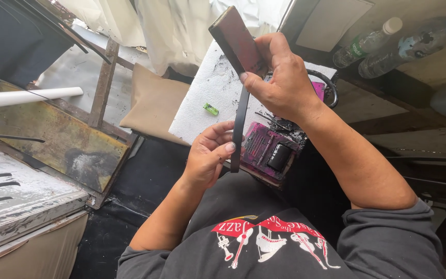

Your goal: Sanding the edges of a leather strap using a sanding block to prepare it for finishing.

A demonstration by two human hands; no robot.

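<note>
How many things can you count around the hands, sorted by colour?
Black: 1, the thin strip pinched by the left hand and right hand
Dark reddish: 1, the flat block in the right hand
Magenta: 1, the stained tray
Green: 1, the small lighter
White: 1, the foam sheet
Clear: 2, the plastic bottles
Total: 7

The right hand [280,85] is reaching far and high, its forearm stretching up from the near right, fingers curling closed in a grip with the thumb pressing. The left hand [208,155] is hanging lower and nearer, wrist bending, fingertips pinching together.
</note>
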